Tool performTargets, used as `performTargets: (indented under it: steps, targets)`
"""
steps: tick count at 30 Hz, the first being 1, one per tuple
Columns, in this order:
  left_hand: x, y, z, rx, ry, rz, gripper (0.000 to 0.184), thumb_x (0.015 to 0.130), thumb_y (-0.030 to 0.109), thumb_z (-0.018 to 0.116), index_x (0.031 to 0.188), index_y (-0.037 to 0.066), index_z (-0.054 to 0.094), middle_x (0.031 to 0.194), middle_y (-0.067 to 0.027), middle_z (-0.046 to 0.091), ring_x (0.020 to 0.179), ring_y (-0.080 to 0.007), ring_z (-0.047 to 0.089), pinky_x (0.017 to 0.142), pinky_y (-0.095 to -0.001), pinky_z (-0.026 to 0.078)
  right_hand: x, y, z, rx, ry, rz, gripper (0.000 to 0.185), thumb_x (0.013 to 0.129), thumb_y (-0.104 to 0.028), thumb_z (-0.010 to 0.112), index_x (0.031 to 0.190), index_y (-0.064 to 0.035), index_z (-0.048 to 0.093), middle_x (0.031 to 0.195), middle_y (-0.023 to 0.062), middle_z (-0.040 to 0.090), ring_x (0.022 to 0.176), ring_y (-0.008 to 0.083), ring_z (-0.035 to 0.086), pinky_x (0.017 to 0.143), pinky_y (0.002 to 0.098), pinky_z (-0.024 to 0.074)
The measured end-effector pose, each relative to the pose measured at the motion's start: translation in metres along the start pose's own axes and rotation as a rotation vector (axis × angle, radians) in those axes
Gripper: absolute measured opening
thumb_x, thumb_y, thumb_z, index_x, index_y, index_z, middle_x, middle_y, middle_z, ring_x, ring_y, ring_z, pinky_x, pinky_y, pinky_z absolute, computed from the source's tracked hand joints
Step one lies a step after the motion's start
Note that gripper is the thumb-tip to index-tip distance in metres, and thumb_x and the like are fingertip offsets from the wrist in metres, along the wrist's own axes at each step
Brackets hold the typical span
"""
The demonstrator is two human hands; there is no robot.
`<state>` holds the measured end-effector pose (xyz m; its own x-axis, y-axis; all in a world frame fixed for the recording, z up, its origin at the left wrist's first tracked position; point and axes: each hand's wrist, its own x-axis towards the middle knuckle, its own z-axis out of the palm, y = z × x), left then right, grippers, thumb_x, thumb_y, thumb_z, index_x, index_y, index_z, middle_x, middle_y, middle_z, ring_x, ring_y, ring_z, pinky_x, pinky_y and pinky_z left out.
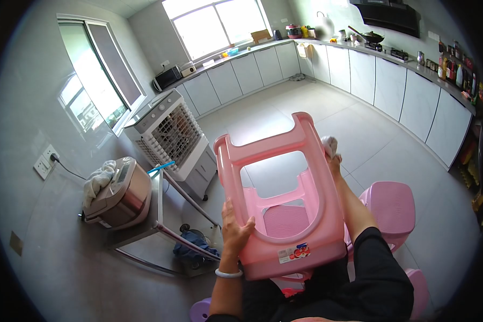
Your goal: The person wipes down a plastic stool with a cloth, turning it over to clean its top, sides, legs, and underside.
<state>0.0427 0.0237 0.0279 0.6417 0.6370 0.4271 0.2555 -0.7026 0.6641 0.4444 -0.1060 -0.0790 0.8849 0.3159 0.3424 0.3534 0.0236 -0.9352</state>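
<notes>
A pink plastic stool [284, 246] is held up in front of my body, tipped so that its side with a large rounded opening faces me. A small printed sticker [294, 253] is on that side, at the lower edge. My left hand [235, 228] grips the stool's left edge, thumb lying on the near face. At the upper right side, my right hand [334, 163] is closed on a white cloth [330, 144], which is against the stool's outer side. Most of the right fingers are hidden. Through the opening a pink textured panel [286, 221] shows.
Another pink stool [392, 212] stands close on my right. To the left, a metal-framed stand [158, 214] carries a rice cooker [129, 196] topped with a cloth. Beyond it stands an air cooler [172, 142]. Kitchen cabinets [389, 86] line the far walls.
</notes>
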Motion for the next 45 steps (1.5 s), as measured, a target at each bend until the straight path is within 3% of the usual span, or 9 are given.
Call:
performTargets:
  steps: [13, 16, 28, 40, 43, 45]
  targets:
    - [0.001, 0.004, 0.001, -0.062, 0.006, -0.019, 0.09, 0.075, 0.026, 0.071, 0.148, -0.004, 0.026, 0.144, -0.0308, 0.033, 0.132, -0.0433, 0.04, 0.108, -0.0439, 0.037, -0.083, 0.011, 0.002, 0.179, -0.136, 0.137, 0.041, 0.089, -0.021, 0.063, 0.128, -0.0094, 0.061, 0.105, 0.0019, 0.063, 0.092, 0.0151, 0.057, 0.081, 0.0291, 0.0443]
    - [0.0, 0.011, -0.002, -0.087, 0.0, -0.033, 0.087, 0.077, 0.023, 0.07, 0.146, -0.008, 0.027, 0.144, -0.0277, 0.034, 0.133, -0.038, 0.039, 0.11, -0.0411, 0.034, -0.08, 0.004, 0.0, 0.207, -0.167, 0.128, 0.04, 0.089, -0.02, 0.062, 0.128, -0.0094, 0.061, 0.104, 0.0015, 0.063, 0.091, 0.0143, 0.057, 0.08, 0.0287, 0.0444]
    - [0.002, 0.014, 0.012, -0.045, 0.07, -0.084, 0.089, 0.076, 0.028, 0.071, 0.145, -0.008, 0.028, 0.144, -0.0301, 0.034, 0.133, -0.0437, 0.037, 0.111, -0.0428, 0.032, -0.139, -0.005, -0.033, 0.307, -0.269, 0.259, 0.039, 0.089, -0.02, 0.062, 0.127, -0.009, 0.062, 0.102, -0.0003, 0.063, 0.088, 0.0112, 0.057, 0.075, 0.027, 0.0447]
    - [0.006, 0.011, 0.012, -0.141, 0.024, -0.152, 0.093, 0.074, 0.03, 0.073, 0.15, 0.002, 0.027, 0.139, -0.0266, 0.039, 0.126, -0.0399, 0.047, 0.103, -0.0421, 0.043, -0.198, -0.001, -0.093, 0.35, -0.277, 0.407, 0.038, 0.089, -0.019, 0.061, 0.126, -0.0086, 0.063, 0.1, -0.002, 0.063, 0.085, 0.008, 0.058, 0.071, 0.0254, 0.045]
    - [0.008, 0.01, 0.009, -0.179, -0.013, -0.175, 0.094, 0.073, 0.03, 0.073, 0.15, 0.003, 0.028, 0.134, -0.0249, 0.042, 0.121, -0.0377, 0.051, 0.101, -0.0415, 0.045, -0.211, 0.013, -0.104, 0.268, -0.253, 0.481, 0.046, 0.093, -0.015, 0.055, 0.137, -0.0025, 0.049, 0.127, 0.007, 0.057, 0.111, 0.0182, 0.058, 0.093, 0.032, 0.0466]
    - [0.007, 0.007, 0.009, -0.18, -0.001, -0.166, 0.093, 0.073, 0.03, 0.073, 0.15, 0.004, 0.028, 0.132, -0.0243, 0.044, 0.119, -0.0371, 0.052, 0.1, -0.0415, 0.045, -0.226, 0.009, -0.104, 0.392, -0.171, 0.378, 0.043, 0.09, -0.014, 0.057, 0.131, -0.0029, 0.054, 0.115, 0.0059, 0.062, 0.096, 0.0167, 0.062, 0.079, 0.0304, 0.0503]
